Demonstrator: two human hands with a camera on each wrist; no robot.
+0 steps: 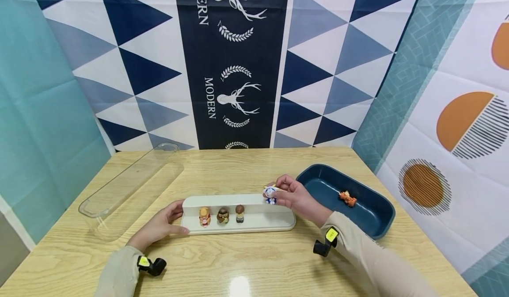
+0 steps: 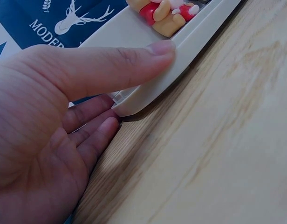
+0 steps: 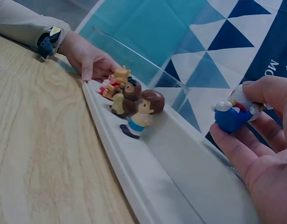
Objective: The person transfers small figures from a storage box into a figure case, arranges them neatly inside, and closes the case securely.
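A blue-and-white figurine is pinched between thumb and fingers of my right hand, above the right part of a white display base. My left hand grips the left end of that base, thumb on its front rim and the other fingers around the end. Three figurines stand in a row on the base: a yellow bear with a pink piglet, a brown owl and a brown-haired boy. In the right wrist view the held figurine shows its blue body.
A dark blue bin stands at the right with an orange tiger figurine inside. At the left lies a long clear plastic cover. Patterned cloth hangs behind the wooden table and along its sides.
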